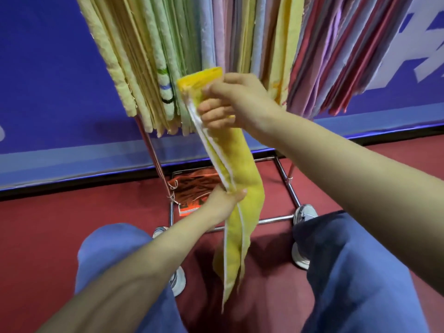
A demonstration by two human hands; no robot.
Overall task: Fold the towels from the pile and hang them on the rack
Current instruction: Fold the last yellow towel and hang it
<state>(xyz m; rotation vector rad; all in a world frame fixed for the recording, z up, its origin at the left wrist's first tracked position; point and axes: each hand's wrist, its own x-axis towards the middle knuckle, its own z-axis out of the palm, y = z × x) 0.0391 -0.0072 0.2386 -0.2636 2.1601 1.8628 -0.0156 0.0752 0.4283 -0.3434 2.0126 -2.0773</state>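
Rack (292, 193) already crowded with hung towels (240, 39); right hand (230, 102) grips the folded yellow towel (237, 169) just below them, left hand (225, 200) pinches it lower; hanging remains.

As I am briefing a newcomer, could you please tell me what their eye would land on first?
The bright yellow towel at centre stands out, gripped near its top by the right hand and pinched lower down by the left hand. Behind it, pastel towels hang packed on the rack.

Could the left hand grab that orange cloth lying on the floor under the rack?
Probably not now: the left hand grips the yellow towel, though nothing covers the orange cloth.
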